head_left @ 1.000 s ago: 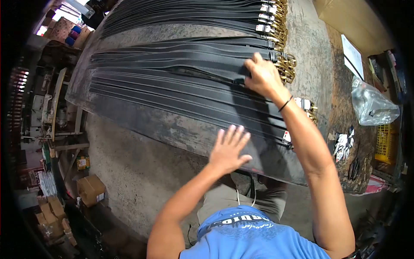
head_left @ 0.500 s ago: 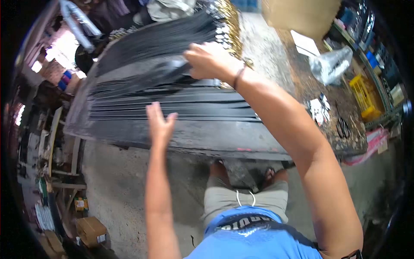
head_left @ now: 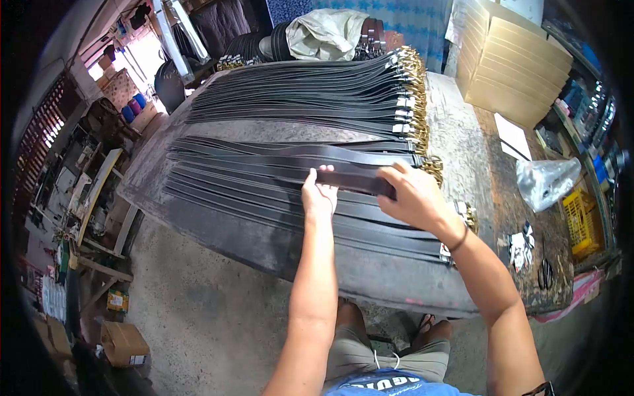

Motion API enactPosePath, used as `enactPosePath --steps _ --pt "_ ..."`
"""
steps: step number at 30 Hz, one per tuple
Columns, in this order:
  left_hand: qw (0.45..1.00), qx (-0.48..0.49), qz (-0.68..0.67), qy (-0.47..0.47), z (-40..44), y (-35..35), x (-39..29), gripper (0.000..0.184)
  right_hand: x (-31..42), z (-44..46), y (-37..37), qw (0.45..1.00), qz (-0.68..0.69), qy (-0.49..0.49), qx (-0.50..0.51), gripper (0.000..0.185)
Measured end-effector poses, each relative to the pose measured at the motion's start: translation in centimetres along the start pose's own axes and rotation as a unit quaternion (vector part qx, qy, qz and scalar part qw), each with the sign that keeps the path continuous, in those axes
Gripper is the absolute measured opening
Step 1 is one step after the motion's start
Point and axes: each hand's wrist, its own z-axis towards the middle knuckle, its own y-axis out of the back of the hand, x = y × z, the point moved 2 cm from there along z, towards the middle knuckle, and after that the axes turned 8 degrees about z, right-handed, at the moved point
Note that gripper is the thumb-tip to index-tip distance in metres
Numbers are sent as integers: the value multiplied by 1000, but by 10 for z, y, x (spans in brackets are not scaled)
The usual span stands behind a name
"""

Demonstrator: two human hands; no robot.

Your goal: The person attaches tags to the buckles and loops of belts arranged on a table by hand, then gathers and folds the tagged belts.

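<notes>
My right hand (head_left: pixel 417 198) is closed around a black leather belt (head_left: pixel 356 179), raised slightly above the row on the table. At the belt's middle is my left hand (head_left: pixel 319 193), its thumb and fingertips curled at the strap. Under both hands lies a row of black belts (head_left: pixel 231 191), laid side by side with buckles to the right. Behind it spreads a larger bundle of black belts (head_left: pixel 290 89) with gold-coloured buckles (head_left: pixel 416 86) and white tags. Whether my right hand holds more than one strap, I cannot tell.
The belts lie on a worn table (head_left: pixel 218 234). To the right are a clear plastic bag (head_left: pixel 547 181), scissors (head_left: pixel 545 274), white paper scraps (head_left: pixel 521 249) and a yellow crate (head_left: pixel 584 221). Cardboard sheets (head_left: pixel 518 72) stand at the back right. A pale cloth (head_left: pixel 323 36) covers more belts behind.
My right hand has moved from over the far bundle to the near row with a belt in it. My left hand has risen from the near straps to this belt. The view has tilted up.
</notes>
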Motion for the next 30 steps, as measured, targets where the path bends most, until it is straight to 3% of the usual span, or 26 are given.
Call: enactPosePath --steps 1,4,14,16,17,19,22,24,26,28,30 --pt "999 23 -4 -26 10 3 -6 20 -10 -3 -2 1000 15 -13 1 38" --pt "998 -55 -5 -6 23 12 -11 22 -35 -10 -17 995 31 -64 68 39" --pt "996 -80 42 22 20 33 -11 31 -73 -26 -63 980 65 -110 154 47" --pt "996 -37 72 30 22 26 -17 27 -85 -19 -59 978 71 -103 165 45" --pt "989 -70 123 33 22 24 -19 29 -94 -13 -56 980 80 -95 153 45" --pt "956 -75 280 52 21 10 -31 38 -119 5 -50 985 90 -100 111 45" --pt "870 -26 479 118 14 5 -33 44 -176 22 -68 997 -41 -70 18 53" --pt "833 -53 521 181 13 17 -20 45 -198 30 -79 986 -102 -120 58 59" --pt "781 -14 588 212 5 19 -6 50 -216 38 -85 951 -35 -236 195 60" --pt "723 28 646 244 -7 8 7 51 -217 49 -77 941 -56 -222 248 56" --pt "702 62 671 232 -21 -5 19 50 -214 55 -70 968 -89 -118 200 48"
